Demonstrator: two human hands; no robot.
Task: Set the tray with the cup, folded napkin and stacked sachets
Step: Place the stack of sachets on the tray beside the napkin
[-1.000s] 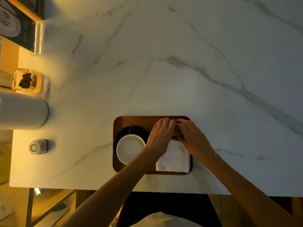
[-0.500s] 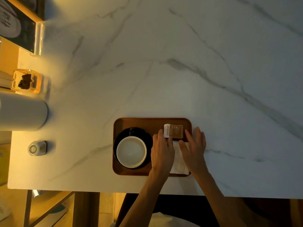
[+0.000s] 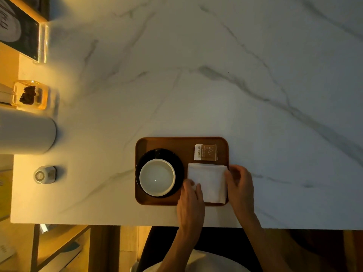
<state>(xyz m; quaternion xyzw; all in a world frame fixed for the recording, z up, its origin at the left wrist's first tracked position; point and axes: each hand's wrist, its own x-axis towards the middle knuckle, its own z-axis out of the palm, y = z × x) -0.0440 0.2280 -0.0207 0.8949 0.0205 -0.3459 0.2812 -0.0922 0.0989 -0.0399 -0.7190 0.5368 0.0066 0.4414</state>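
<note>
From my feed, the fingers (image 3: 198, 190) of the left hand (image 3: 190, 205) lie loosely extended with their tips on the near left corner of the folded napkin (image 3: 208, 181), pressing down on it rather than pinching it; nothing is gripped. The fingers (image 3: 228, 178) of the right hand (image 3: 240, 185) are curled at the napkin's right edge, and I see them touching that edge, but I cannot tell whether they have closed on the cloth or only rest against it. The right hand overhangs the right rim of the tray.

The white napkin lies flat in the near right part of the wooden tray (image 3: 169, 142). Just beyond it, in the far right corner, sit the sachets (image 3: 205, 152), brown and white, squared up; from above I see only the top one, so I cannot count them. They sit just beside the napkin's far edge, perhaps touching.

On the tray's left half an empty white cup (image 3: 157, 177) stands upright on a dark saucer (image 3: 177, 163), the saucer close to the napkin's left edge.

The tray rests near the front edge of the white marble table (image 3: 235, 85). Well apart, at the left edge, I see a white cylinder (image 3: 25, 132), a clear box (image 3: 29, 95) with dark contents, and a small grey device (image 3: 44, 174)
</note>
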